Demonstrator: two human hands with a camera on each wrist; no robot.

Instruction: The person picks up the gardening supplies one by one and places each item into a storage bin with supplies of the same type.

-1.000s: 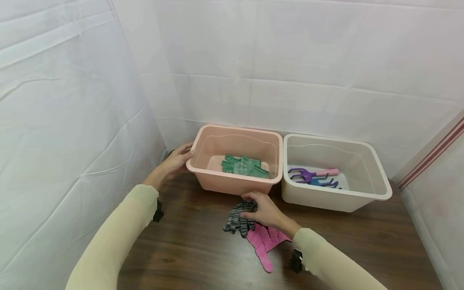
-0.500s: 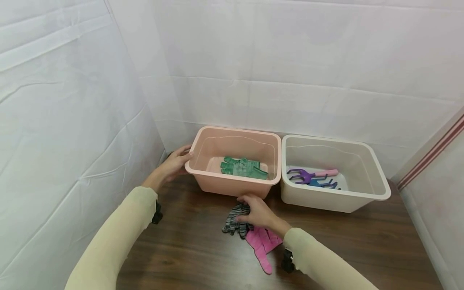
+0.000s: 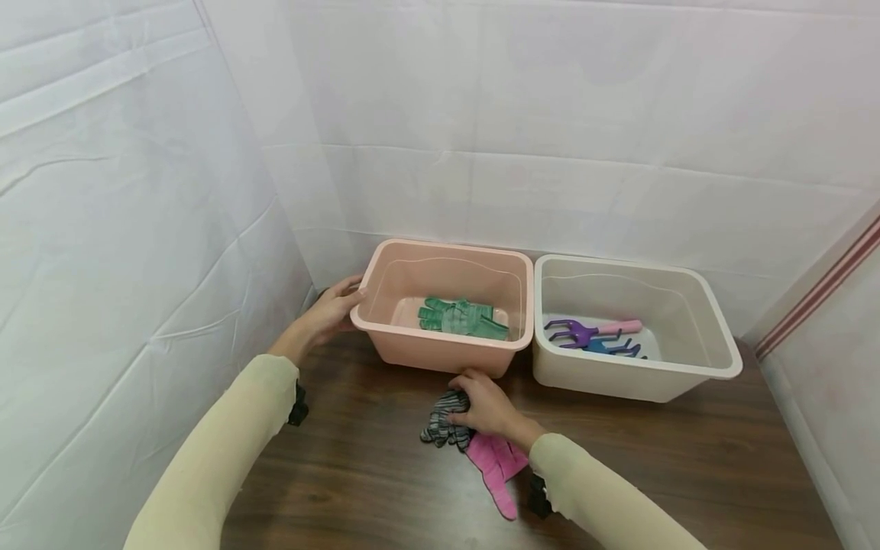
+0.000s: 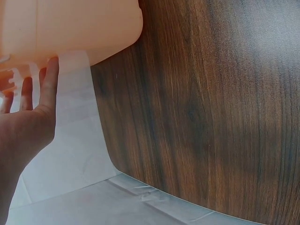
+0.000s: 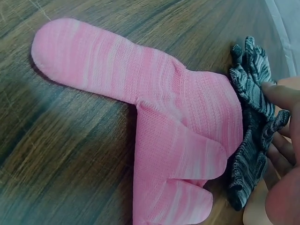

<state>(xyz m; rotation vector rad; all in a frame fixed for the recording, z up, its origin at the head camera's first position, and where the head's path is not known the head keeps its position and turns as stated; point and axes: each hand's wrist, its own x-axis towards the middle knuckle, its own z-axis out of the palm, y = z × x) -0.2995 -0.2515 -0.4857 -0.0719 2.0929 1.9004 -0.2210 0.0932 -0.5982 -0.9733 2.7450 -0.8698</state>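
My left hand (image 3: 332, 307) rests at the left end of the pink bin (image 3: 443, 354), its extended fingers touching the outer wall; the left wrist view shows these fingers (image 4: 49, 86) fairly straight. In front of that bin, my right hand (image 3: 490, 403) pinches a black-and-grey knit glove (image 3: 445, 420) between thumb and fingers. Part of this glove is hidden under the hand. A pink knit glove (image 5: 187, 112) lies folded on the table beside it, partly below my right wrist. Inside the pink bin lies a green glove (image 3: 462, 318).
To the right stands a white bin (image 3: 632, 374), close against the pink one. It holds a purple hand rake (image 3: 577, 332) with a pink handle and a blue one (image 3: 605, 347). White sheeting (image 3: 522, 122) hangs behind and at both sides of the brown wooden table (image 3: 371, 473).
My right hand has shifted a little left over the black-and-grey glove, and its thumb and fingers have closed on it. The left hand stays at the pink bin.
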